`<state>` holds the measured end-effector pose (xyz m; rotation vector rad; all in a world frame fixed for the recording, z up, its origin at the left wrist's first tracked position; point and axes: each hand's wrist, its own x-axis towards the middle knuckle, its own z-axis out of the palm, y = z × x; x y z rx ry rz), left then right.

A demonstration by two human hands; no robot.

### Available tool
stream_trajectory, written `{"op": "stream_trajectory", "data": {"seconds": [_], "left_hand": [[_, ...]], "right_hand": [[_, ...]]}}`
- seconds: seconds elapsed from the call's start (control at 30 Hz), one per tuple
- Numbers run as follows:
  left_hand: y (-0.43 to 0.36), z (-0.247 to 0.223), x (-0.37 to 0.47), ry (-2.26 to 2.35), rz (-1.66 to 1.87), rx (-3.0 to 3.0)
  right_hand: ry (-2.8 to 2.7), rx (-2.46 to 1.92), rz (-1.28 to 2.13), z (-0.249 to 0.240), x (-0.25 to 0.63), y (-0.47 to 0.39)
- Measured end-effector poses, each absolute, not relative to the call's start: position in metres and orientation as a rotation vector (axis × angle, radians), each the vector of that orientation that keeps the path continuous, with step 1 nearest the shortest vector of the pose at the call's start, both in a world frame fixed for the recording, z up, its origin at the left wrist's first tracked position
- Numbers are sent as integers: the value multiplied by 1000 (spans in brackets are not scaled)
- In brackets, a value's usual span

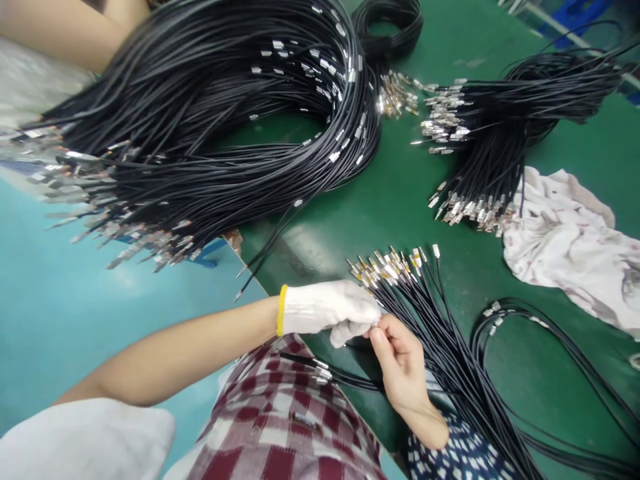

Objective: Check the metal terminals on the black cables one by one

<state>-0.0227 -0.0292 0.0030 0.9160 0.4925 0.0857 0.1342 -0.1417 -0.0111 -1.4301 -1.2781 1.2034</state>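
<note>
My left hand [333, 308], in a white glove with a yellow cuff, is closed, its fingertips pinched together. My bare right hand [401, 357] meets it fingertip to fingertip, thumb and index finger pressed together. Whatever is between them is too small and hidden to name. Just behind and beside both hands lies a bundle of black cables [430, 317] with small metal ends fanned out on the green table [320, 247]. A few more cables with silver ends [323, 372] lie below my hands at the table edge, close to the plaid apron.
A large looped heap of black cables [300, 167] overhangs the table's left edge. More cable bundles [505, 107] and a coil [387, 27] lie farther back. A crumpled white cloth [565, 233] is at right, near looped cables [530, 313]. Another person's arm [65, 30] is at top left.
</note>
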Motion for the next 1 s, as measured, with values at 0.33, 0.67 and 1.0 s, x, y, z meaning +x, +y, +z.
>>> {"op": "stream_trajectory", "data": {"seconds": [0.33, 0.67, 1.0], "left_hand": [[-31, 10, -15, 596, 205, 1111], [-34, 13, -7, 712, 198, 1198], [-39, 26, 7, 890, 565, 1334]], "right_hand": [[-1087, -1330, 1248, -13, 138, -138], [-1030, -1258, 1161, -20, 140, -142], [-1232, -1254, 1116, -14, 139, -144]]}}
